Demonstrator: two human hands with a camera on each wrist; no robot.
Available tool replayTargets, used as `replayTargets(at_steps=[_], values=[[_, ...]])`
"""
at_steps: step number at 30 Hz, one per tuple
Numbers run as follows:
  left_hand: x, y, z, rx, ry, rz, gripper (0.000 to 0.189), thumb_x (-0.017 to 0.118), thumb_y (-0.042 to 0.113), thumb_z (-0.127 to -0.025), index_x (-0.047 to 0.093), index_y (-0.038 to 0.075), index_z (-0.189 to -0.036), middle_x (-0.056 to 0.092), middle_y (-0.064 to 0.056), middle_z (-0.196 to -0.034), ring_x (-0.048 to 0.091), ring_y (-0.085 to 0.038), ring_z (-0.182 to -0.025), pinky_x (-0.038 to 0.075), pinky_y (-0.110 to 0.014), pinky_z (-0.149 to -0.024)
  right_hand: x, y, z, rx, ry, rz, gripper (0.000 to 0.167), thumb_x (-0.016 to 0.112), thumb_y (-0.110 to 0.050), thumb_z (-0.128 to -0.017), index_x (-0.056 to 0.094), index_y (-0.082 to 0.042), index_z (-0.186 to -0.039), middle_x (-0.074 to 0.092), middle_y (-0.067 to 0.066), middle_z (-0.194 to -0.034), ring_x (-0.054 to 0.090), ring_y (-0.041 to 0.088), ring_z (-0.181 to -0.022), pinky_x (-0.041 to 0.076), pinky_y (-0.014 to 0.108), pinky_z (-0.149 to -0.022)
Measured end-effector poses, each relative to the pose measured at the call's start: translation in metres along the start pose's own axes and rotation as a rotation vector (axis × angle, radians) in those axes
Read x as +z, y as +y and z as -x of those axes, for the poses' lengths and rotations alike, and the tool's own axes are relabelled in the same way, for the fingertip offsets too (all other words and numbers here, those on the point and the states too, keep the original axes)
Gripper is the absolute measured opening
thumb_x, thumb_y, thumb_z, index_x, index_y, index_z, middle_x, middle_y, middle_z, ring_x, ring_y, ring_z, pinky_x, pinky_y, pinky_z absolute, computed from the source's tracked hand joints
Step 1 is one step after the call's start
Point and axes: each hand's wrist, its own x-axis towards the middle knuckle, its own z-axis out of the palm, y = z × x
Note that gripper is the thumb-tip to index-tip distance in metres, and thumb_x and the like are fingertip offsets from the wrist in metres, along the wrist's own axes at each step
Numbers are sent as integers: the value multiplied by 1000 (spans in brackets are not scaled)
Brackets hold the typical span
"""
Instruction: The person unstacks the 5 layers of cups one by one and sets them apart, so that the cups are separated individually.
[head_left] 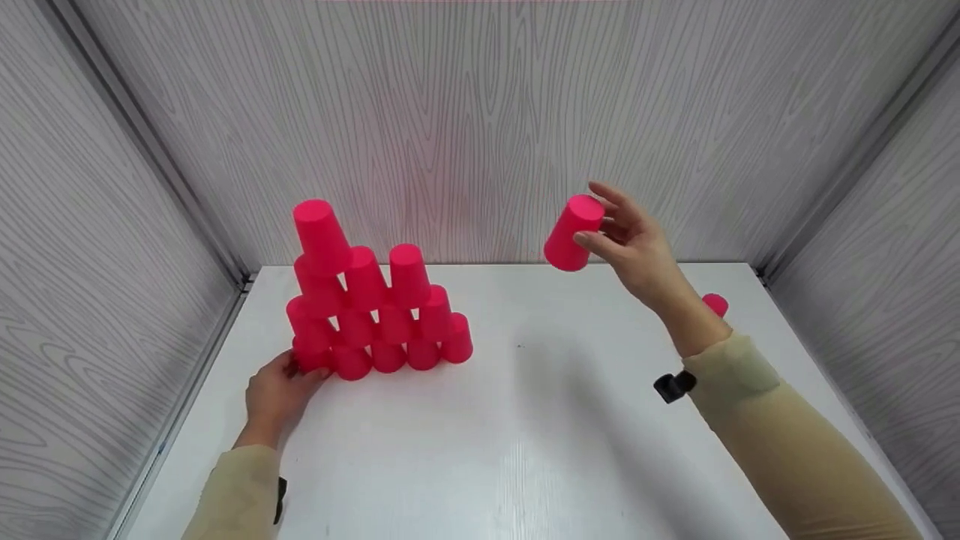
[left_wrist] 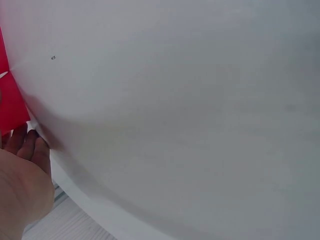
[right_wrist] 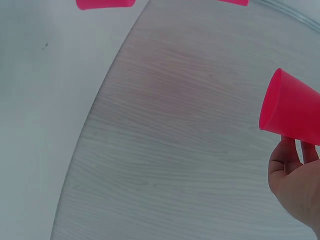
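My right hand [head_left: 634, 251] pinches a pink cup [head_left: 574, 234] between thumb and fingers, in the air above the back of the table. The cup is upside down and tilted; its open rim shows in the right wrist view. On the left stands a stepped stack of upside-down pink cups [head_left: 388, 354], four rows high. Three cups make the third row, and a single top cup [head_left: 322, 234] sits at its left end. My left hand [head_left: 277, 394] holds the bottom-left cup [head_left: 310, 358] of the stack, thumb in front and fingers at its far left side.
Another pink cup [head_left: 715, 302] stands at the right, partly hidden behind my right forearm. The white table [head_left: 450, 450] is bordered by a grey wood-grain back wall [head_left: 480, 112] and side walls. Wrist straps with dark mounts [head_left: 675, 386] are on both arms.
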Motion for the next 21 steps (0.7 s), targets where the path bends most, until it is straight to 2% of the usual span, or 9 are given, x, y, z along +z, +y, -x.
replayTargets(at_steps=[4,10,16,21], values=[[-2,-2,1,-7,-1,5,82,81,44,-94,46,9,-159,57,-18,-150,55,-42,-135,55,-50,-105,-21,16,23,52,57,24,69,77,-15,-99,47,-20,-161,59,9,-143,60,29,-125,58,27,-96],[-4,-3,2,4,4,10,82,81,44,-95,46,9,-160,57,-19,-151,55,-43,-135,55,-51,-105,-53,46,56,87,131,90,69,75,-15,-101,45,-18,-162,59,10,-143,61,26,-123,57,23,-96],[-5,-7,4,-5,5,7,82,80,45,-95,46,8,-160,57,-19,-151,55,-43,-136,55,-51,-106,-82,78,88,198,190,138,71,75,-20,-102,41,-22,-164,54,8,-148,58,21,-126,57,22,-94],[-8,-9,7,3,34,-10,81,81,44,-95,49,6,-158,59,-20,-149,57,-43,-135,55,-51,-105,-105,105,109,250,223,140,70,75,-20,-102,42,-22,-164,54,4,-144,57,18,-125,57,21,-94]])
